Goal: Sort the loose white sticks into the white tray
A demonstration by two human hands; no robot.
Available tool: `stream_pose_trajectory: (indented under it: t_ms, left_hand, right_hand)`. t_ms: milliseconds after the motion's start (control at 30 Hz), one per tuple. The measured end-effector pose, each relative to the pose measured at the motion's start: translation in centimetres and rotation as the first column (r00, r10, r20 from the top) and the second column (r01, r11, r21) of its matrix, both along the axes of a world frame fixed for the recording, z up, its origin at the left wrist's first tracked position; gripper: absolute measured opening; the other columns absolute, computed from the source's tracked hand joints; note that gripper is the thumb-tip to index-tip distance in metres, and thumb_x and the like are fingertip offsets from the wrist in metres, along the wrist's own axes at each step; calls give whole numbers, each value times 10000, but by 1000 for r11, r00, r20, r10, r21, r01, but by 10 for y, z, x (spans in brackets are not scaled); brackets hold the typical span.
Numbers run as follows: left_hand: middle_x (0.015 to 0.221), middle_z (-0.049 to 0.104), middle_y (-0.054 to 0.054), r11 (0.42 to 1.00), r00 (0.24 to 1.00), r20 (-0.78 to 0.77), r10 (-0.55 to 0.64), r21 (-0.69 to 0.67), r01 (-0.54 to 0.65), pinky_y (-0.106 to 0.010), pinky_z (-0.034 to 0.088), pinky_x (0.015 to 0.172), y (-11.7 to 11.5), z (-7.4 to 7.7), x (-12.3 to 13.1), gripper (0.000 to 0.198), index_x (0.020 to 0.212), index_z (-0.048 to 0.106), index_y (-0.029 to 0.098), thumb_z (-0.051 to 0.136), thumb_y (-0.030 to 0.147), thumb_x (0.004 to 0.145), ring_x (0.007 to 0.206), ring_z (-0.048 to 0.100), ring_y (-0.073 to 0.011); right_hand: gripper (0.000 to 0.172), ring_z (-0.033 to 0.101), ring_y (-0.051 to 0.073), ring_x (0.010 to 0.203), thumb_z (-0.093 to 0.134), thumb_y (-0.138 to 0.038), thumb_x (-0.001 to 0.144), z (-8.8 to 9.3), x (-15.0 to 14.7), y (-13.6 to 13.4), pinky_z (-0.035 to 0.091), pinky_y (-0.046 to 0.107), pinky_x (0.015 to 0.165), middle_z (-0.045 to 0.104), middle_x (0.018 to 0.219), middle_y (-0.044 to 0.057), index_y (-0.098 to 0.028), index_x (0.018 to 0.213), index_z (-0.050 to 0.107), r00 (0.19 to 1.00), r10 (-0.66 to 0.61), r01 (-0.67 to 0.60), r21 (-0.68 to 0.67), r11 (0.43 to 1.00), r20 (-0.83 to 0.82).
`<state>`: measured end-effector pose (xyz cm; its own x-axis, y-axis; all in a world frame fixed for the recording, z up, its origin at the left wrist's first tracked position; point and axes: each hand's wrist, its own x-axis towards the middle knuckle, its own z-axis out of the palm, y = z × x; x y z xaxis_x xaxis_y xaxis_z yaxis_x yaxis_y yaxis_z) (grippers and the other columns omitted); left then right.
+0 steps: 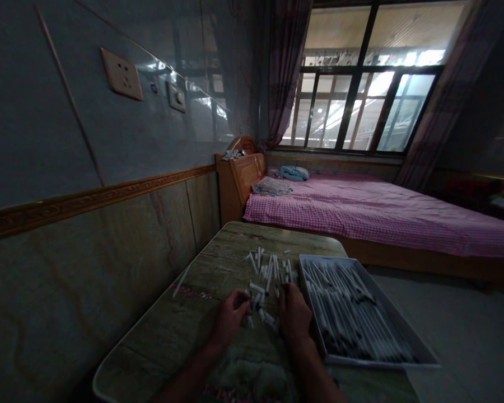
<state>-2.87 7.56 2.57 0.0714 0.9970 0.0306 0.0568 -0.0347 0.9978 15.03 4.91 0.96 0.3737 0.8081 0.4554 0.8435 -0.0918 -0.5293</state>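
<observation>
Loose white sticks and short white tube pieces (269,268) lie scattered on the table around both hands. My left hand (234,309) is at the left side of this pile, its fingers curled into a pinch; what is between them is too small and dark to name. On the pile's right side, my right hand (294,311) is closed, with its back toward me. A thin dark tip shows at its fingers, but I cannot make out what it holds. Close beside that hand, a shallow white tray (420,359) contains many slim white sticks (344,308) with dark ends.
The marble-patterned table (168,347) has rounded corners and stands against the tiled wall (151,235). One long white stick (180,281) lies by its left edge. Beyond is a bed (340,207) with a pink checked sheet and wooden headboard (239,179). The tray overhangs the table's right edge.
</observation>
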Motion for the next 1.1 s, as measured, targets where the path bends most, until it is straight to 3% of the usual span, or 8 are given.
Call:
stream_pose_trajectory:
  t_ms: [133, 200, 233, 467, 667, 867, 1000, 1100]
  left_hand:
    - [748, 705, -27, 994, 959, -283, 9, 106, 23, -249, 506, 635, 30, 9, 30, 44, 759, 619, 172, 587, 154, 735, 683, 676, -164]
    - [847, 730, -50, 988, 858, -513, -9, 125, 85, -245, 506, 676, 48, 15, 50, 124, 852, 634, 167, 530, 129, 797, 742, 691, -156]
    - [880, 735, -64, 987, 831, -556, -10, 129, 98, -246, 501, 709, 57, 17, 60, 143, 868, 642, 164, 533, 106, 795, 798, 695, -163]
    - [1025, 723, -133, 977, 660, -750, -42, 106, 183, -324, 445, 894, 99, 31, 119, 102, 871, 684, 169, 616, 162, 795, 1046, 645, -250]
    - [1119, 679, -213, 983, 572, -817, -70, 39, 177, -396, 433, 931, 108, 31, 144, 174, 915, 694, 134, 638, 132, 751, 1132, 598, -325]
    - [970, 717, -213, 995, 629, -774, -80, -21, 100, -409, 437, 896, 109, 31, 151, 106, 706, 683, 145, 639, 56, 666, 1084, 619, -355]
    - [817, 721, -159, 998, 757, -650, -70, -37, 60, -350, 459, 809, 107, 35, 140, 117, 596, 613, 167, 663, 75, 648, 983, 660, -317]
    - [739, 705, -105, 998, 870, -490, -60, -56, 37, -286, 475, 642, 98, 37, 116, 98, 679, 615, 162, 595, 172, 775, 756, 694, -234]
  right_hand:
    - [349, 650, 215, 760, 340, -474, 939, -9, 0, 6, 430, 292, 672, 694, 866, 65, -208, 967, 564, 942, -4, 68, 179, 981, -336]
    - [358, 643, 222, 752, 349, -500, 923, -8, 1, 7, 432, 301, 672, 692, 858, 67, -212, 961, 557, 890, -4, 118, 222, 968, -457]
    - [352, 640, 224, 760, 356, -500, 915, -7, 2, 8, 434, 304, 681, 689, 857, 70, -212, 958, 554, 862, -8, 149, 237, 960, -507]
    - [301, 640, 229, 839, 415, -457, 865, -10, 5, 14, 454, 307, 741, 682, 913, 84, -206, 964, 547, 722, 5, 235, 252, 939, -692]
    - [310, 648, 222, 857, 418, -460, 877, -15, 6, 19, 465, 303, 757, 688, 929, 87, -203, 976, 561, 720, 14, 236, 264, 935, -694]
    - [317, 658, 218, 857, 416, -446, 902, -15, 4, 20, 472, 300, 751, 704, 930, 85, -197, 993, 591, 741, 67, 181, 295, 938, -668]
    - [337, 668, 217, 899, 406, -427, 917, -12, 4, 16, 480, 306, 795, 716, 968, 82, -195, 1015, 630, 784, 129, 110, 339, 934, -608]
    - [336, 682, 214, 886, 401, -392, 915, -11, 5, 13, 495, 301, 786, 729, 958, 83, -192, 995, 660, 841, 154, 69, 385, 920, -518]
